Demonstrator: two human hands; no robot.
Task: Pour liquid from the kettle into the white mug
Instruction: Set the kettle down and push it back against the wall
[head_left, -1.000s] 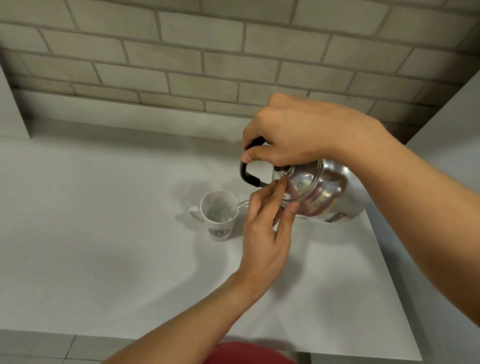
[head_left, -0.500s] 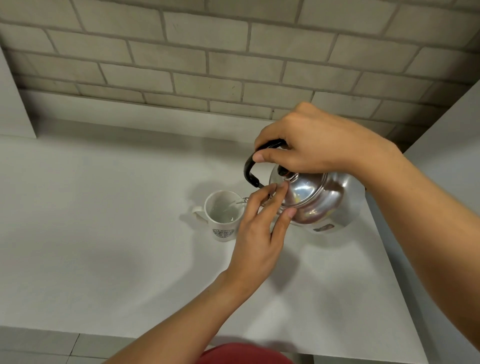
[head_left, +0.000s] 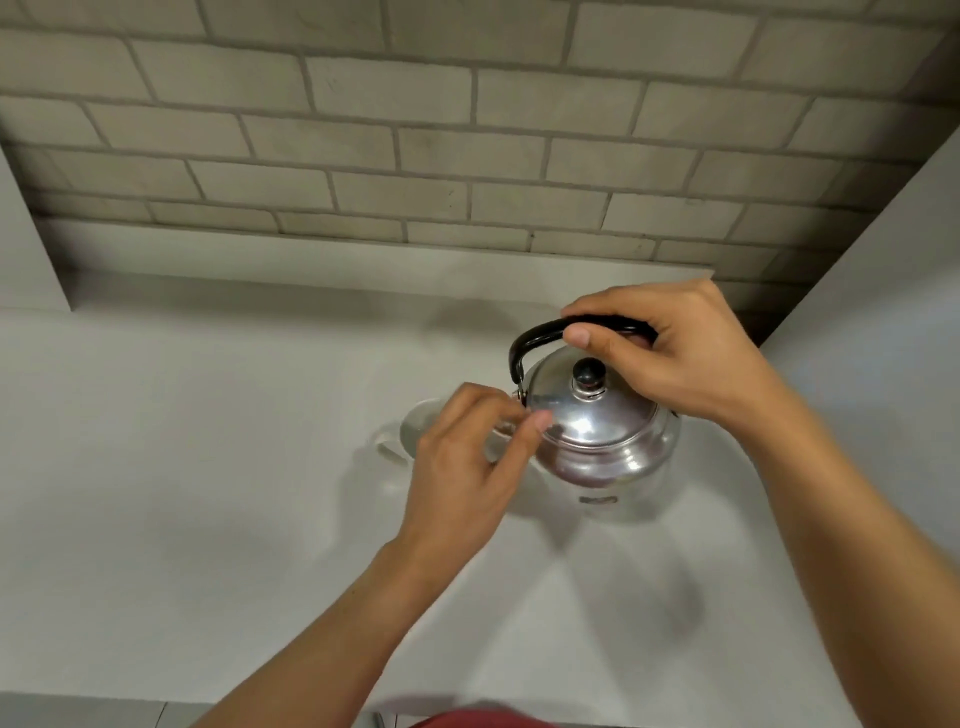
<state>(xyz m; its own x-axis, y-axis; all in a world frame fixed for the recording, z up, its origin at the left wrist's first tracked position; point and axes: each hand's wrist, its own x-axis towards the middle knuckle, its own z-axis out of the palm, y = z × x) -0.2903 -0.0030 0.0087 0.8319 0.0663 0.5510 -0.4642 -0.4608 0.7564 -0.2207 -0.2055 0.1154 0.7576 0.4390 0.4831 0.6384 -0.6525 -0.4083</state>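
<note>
A shiny steel kettle (head_left: 602, 436) with a black handle and a black lid knob stands nearly upright on or just above the white counter. My right hand (head_left: 670, 353) is closed round its handle from the right. My left hand (head_left: 467, 467) hovers at the kettle's left side, fingers curled and apart, fingertips close to the lid rim, holding nothing. The white mug (head_left: 402, 434) stands behind my left hand, which hides most of it; only its rim and handle show at the left. The kettle's spout is hidden by my left hand.
The white counter (head_left: 208, 493) stretches left and toward me. A grey brick wall (head_left: 467, 130) with a low ledge runs along the back. A white panel (head_left: 893, 322) rises at the right, close to the kettle. The counter's front edge lies near the frame's bottom.
The kettle has swung back from its tilt over the mug to nearly upright and dropped lower. My left hand's fingers have slipped off the lid and curled. The view has shifted.
</note>
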